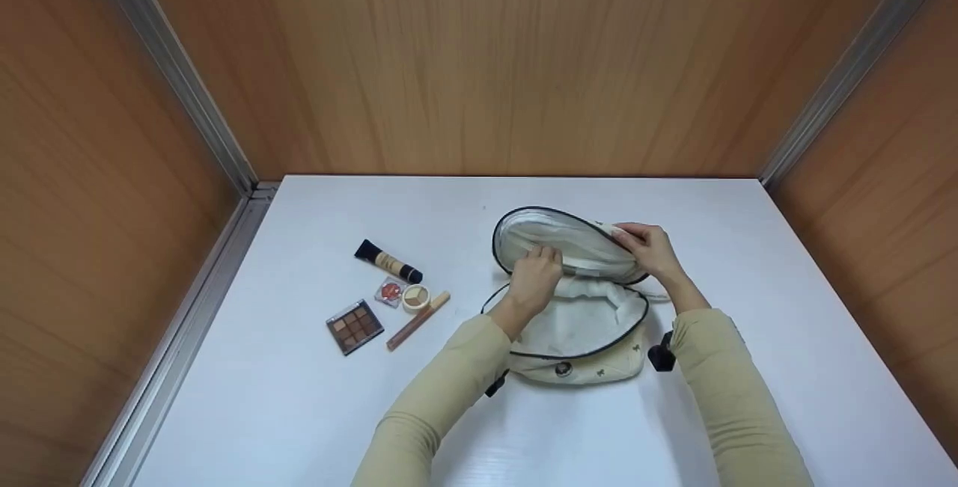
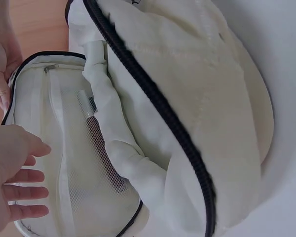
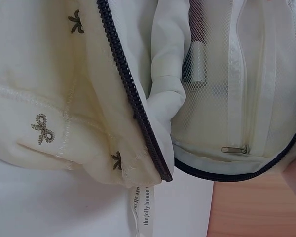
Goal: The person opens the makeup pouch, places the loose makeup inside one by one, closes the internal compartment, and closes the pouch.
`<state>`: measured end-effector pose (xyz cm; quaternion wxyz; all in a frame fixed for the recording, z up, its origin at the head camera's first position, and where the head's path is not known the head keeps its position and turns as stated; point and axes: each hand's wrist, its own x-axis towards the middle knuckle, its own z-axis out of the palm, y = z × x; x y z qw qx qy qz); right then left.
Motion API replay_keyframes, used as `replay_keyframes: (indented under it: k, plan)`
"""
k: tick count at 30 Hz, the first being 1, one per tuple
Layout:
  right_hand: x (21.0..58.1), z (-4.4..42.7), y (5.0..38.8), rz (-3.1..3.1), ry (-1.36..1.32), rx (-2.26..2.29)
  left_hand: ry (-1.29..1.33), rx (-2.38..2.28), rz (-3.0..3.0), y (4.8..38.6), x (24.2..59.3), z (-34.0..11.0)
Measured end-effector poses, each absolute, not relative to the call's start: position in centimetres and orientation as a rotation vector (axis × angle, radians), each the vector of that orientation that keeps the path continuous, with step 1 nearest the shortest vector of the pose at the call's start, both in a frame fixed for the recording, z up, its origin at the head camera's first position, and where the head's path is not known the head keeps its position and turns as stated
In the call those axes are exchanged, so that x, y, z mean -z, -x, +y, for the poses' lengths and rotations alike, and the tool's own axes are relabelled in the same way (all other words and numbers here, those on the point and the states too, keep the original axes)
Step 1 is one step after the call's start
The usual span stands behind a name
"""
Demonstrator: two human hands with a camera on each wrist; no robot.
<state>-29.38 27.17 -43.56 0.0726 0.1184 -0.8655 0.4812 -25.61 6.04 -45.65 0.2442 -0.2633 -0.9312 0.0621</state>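
Observation:
A cream makeup bag point(image 1: 599, 371) with black zipper edging and small bow motifs lies open, its lid point(image 1: 516, 236) raised at the back. My right hand point(image 1: 651, 251) grips the lid's right edge, thumb on the inner side. Over the lid's inner face is my left hand point(image 1: 537, 277); in the left wrist view its fingers point(image 2: 27, 192) are fairly straight and apart, holding nothing. Behind the lid's mesh pocket point(image 2: 79, 182) shows a slim brownish tube point(image 2: 106, 153) with a pale cap. A small metal zipper pull point(image 3: 235, 149) hangs at the pocket's end.
Left of the bag lie a black-capped foundation tube point(image 1: 389, 261), a red compact point(image 1: 390, 292), a round three-colour compact point(image 1: 415, 298), a slim lip gloss tube point(image 1: 417, 322) and an eyeshadow palette point(image 1: 355, 326). Wood-grain panels point(image 1: 479, 60) enclose the white table point(image 1: 262, 397).

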Motion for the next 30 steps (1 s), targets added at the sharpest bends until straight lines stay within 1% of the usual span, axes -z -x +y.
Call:
replay_keyframes:
  k: [4, 13, 18, 30]
  plan:
    - [42.1, 26.3, 28.4, -2.600, -0.353, -1.447, 0.667, -0.145, -2.553, 25.4, 45.4, 5.4]
    - [42.6, 26.5, 28.6, -2.636, -0.310, -1.428, 0.584, -0.065, -2.576, 24.9, 45.3, 4.2]
    - [44.6, 27.7, 30.2, -2.629, -0.307, -1.433, 0.535, -0.020, -2.598, 24.7, 45.3, 3.1]
    - [44.6, 28.0, 30.1, -2.640, -0.287, -1.448, 0.443, 0.261, -2.763, 23.7, 46.4, -0.2]
